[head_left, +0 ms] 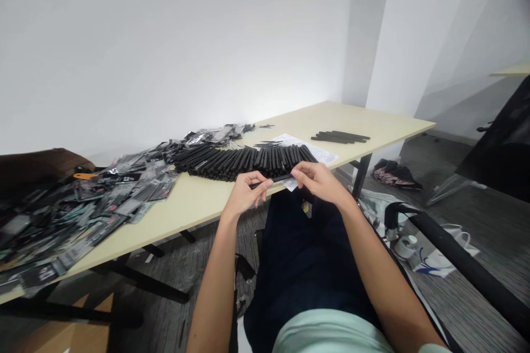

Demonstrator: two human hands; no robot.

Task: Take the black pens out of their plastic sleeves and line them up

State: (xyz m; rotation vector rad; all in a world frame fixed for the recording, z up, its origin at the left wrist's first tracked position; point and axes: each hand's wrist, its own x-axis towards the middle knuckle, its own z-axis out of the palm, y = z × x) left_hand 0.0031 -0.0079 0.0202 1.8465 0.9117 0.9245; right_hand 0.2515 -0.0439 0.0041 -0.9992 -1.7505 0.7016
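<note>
Between my two hands, just above the near table edge, is a thin black stick (281, 178) shaped like a pen or pencil; its exact kind is too small to tell. My left hand (247, 192) pinches one end and my right hand (317, 179) pinches the other. Right behind them lies a long row of similar black sticks (236, 162), packed side by side. A few thicker black sticks (340, 137) lie apart, farther right on the table. Under the row's right end is a printed white sheet (325, 153).
The pale yellow table (199, 204) runs along a white wall. Its left side carries a big heap of packaged items (103, 198) and an orange piece (85, 176). On the floor to my right stand a white paper bag (439, 256) and a jar (406, 246), near a black chair armrest (459, 259).
</note>
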